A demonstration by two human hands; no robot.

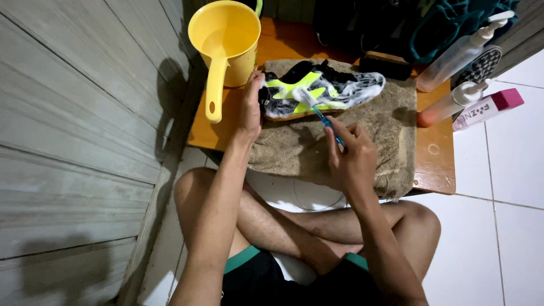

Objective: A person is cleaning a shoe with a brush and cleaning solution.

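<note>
On a low orange wooden table (433,164) at upper centre, a brown towel (385,130) carries a soapy black-and-neon-yellow sneaker (323,90). The left hand (251,105) grips its heel; the right hand (351,156) pinches a blue toothbrush (317,110). Short, light strokes with a steady heel would probably work best.

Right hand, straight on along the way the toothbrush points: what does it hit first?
Likely the foamy sneaker: the right hand aims its blue toothbrush up-left, bristles seemingly already on it. Depth is unclear.

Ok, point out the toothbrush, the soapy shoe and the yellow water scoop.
toothbrush (318,110): head view, on the blue handle between the bristles and the right hand.
soapy shoe (345,88): head view, on the foamy upper toward the far end.
yellow water scoop (224,34): head view, on the inside of the bowl.
</note>
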